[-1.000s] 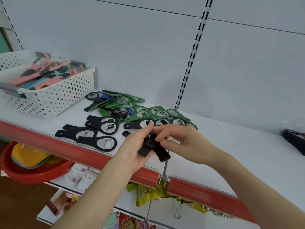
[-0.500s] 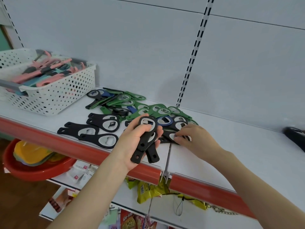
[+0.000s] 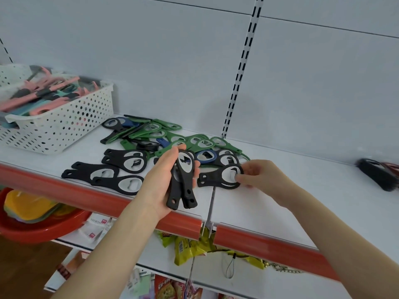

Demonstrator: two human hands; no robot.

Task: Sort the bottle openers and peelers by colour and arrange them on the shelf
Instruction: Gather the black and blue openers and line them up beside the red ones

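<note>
My left hand (image 3: 160, 180) grips a small stack of black bottle openers (image 3: 182, 182), handles pointing down over the shelf's front edge. My right hand (image 3: 259, 174) pinches the head of another black bottle opener (image 3: 216, 177) just above the white shelf (image 3: 280, 201). Behind both hands sits a mixed pile of green, blue and black openers (image 3: 172, 139). Several black openers (image 3: 108, 171) lie in a group to the left. Pink and teal peelers (image 3: 43, 93) fill a white basket (image 3: 64, 124) at far left.
A red price rail (image 3: 259, 240) runs along the shelf front. A dark object (image 3: 380, 173) lies at the shelf's far right. Below hang yellow snack packets (image 3: 190, 247), and a red basin (image 3: 38, 223) stands lower left. A slotted upright (image 3: 239, 67) divides the back wall.
My left hand turned the held black openers upright. My right hand left that stack, reached to the pile and now pinches another black opener, drawn slightly right.
</note>
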